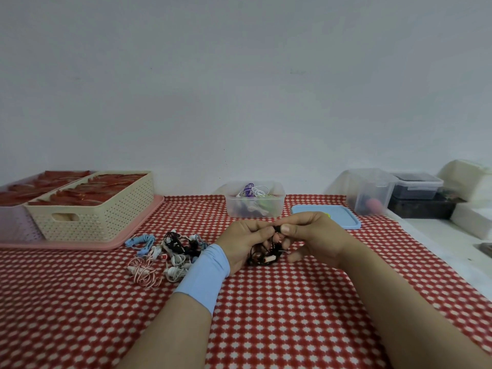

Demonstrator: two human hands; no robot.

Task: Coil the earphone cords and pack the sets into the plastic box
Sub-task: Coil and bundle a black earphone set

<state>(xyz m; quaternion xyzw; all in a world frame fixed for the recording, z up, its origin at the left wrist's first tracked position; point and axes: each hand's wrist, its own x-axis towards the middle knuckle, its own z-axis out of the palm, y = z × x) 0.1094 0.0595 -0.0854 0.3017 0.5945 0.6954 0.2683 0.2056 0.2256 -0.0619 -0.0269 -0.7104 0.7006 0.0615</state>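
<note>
Both hands work one black earphone set [262, 258] just above the red-and-white checked table [292, 302]. Left hand [243, 242] is curled round the cord bundle; right hand [316, 235] pinches its top end between thumb and finger. Coil looks half-formed. Left of them, a tangled pile of white, blue, pink and black earphones [165, 254] awaits coiling. Beyond, clear plastic box [278, 206] holds a few sets, pale blue lid [338, 217] beside it. Task seems early to midway. No legible writing.
</note>
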